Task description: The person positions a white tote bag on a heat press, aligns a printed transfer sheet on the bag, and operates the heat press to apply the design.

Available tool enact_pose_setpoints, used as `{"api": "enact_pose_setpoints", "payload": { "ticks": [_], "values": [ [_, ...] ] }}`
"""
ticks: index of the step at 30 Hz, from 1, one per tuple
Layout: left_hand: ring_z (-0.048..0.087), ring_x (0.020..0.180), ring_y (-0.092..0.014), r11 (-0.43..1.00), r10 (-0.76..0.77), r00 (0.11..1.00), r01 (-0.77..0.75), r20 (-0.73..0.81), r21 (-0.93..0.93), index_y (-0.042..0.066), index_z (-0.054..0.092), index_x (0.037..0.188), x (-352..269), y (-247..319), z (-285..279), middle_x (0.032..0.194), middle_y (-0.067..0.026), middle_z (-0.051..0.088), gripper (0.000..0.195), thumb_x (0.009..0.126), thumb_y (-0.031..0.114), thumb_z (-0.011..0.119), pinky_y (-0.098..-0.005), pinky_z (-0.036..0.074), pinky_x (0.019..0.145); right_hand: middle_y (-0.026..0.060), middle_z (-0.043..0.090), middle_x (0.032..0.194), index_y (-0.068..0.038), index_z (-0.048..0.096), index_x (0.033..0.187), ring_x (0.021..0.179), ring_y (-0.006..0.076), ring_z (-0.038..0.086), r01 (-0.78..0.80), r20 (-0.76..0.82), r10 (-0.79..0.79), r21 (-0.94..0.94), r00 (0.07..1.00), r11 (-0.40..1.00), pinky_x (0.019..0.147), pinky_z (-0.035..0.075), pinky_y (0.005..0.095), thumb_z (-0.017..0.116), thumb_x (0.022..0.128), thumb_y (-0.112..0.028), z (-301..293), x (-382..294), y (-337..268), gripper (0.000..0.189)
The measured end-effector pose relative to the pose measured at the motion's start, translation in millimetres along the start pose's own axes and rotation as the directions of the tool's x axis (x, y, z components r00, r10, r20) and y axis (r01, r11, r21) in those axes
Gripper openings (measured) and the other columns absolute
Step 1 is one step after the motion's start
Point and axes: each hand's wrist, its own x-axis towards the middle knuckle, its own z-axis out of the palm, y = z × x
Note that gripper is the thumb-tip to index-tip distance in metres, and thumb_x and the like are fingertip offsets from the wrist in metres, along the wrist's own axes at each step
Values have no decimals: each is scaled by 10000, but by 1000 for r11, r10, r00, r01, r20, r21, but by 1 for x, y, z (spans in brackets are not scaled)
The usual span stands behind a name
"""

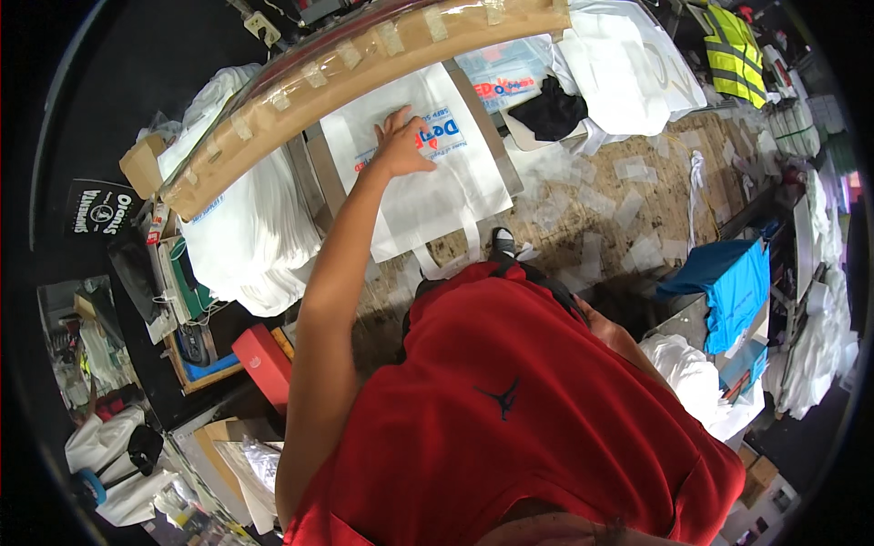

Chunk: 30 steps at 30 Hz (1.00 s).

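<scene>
A white fabric bag [416, 205] with blue and red print lies on a brown board [488, 130], its two handles hanging toward me. My left hand [403, 147] is over the printed middle of the bag, fingers spread and nothing held. Whether the fingertips press on it or hover just above, I cannot tell. My right hand [595, 319] is down at my hip, beside the red shirt [519, 396]. Its fingers are mostly hidden there. A thick stack of white bags [249, 228] stands left of the board, its edges fanned.
A taped cardboard-covered edge [369, 48] curves above the board. To the right are a plastic-wrapped printed pack [502, 68], black cloth [552, 110] and white bags [614, 65]. A red box [263, 365] stands at lower left. Tape scraps [635, 170] litter the floor.
</scene>
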Motion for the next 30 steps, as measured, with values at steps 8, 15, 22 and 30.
{"api": "enact_pose_setpoints", "payload": {
  "ticks": [8,15,22,30],
  "values": [
    [572,1168,-284,674,737,598,-613,316,-412,47,514,1314,-103,150,-268,1300,-149,568,687,759,336,798,-357,440,995,84,579,1345,-140,471,1410,1164,208,605,-92,23,91,23,996,996,994,491,420,364,973,-627,11,-12,4,663],
    [587,1050,-266,916,384,900,-343,-207,210,46,551,1195,-172,143,-384,1157,-125,593,513,790,278,763,-364,452,910,91,575,1343,-122,472,1401,1129,230,620,-260,-259,166,-386,951,885,895,545,427,354,940,-690,54,-30,-38,741],
    [601,932,-247,981,168,840,-94,-515,168,46,589,1075,-157,146,-396,1013,-100,619,340,820,221,728,-371,464,824,136,572,1338,-109,464,1404,1090,286,637,-336,-363,141,-556,921,761,843,557,494,326,912,-742,62,-30,-44,814],
    [492,567,-289,891,425,899,-437,-106,-125,37,516,630,-122,152,-182,604,-95,482,330,785,187,766,-385,380,539,211,562,1320,-62,417,1436,1103,337,627,-364,-365,182,-529,913,767,835,543,577,332,914,-732,72,-25,-65,854]
  ]
}}
